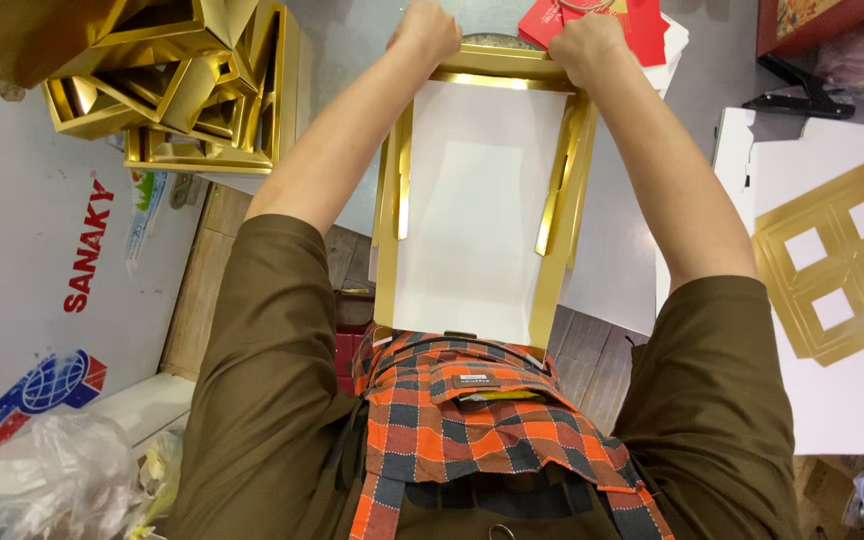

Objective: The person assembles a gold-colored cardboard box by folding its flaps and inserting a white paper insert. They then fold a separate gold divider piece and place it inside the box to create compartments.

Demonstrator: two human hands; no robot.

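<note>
— Where's the gold-edged box (480, 200)?
— Flat on the grey tabletop (352, 60), white inside facing up, its near end at the person's waist.
— And the hands?
— Left hand (426, 30) and right hand (584, 45) both clench its far gold rim. Gold inserts (182, 90) are stacked further left.

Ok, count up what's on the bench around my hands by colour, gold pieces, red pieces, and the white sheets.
Gold: 3 – the box frame gripped at its far edge by the left hand and right hand, the stack of folded gold trays, the flat gold grid cutout
Red: 1 – a pile of red cards, number unclear
White: 1 – white sheet under the cutout
Total: 5
</note>
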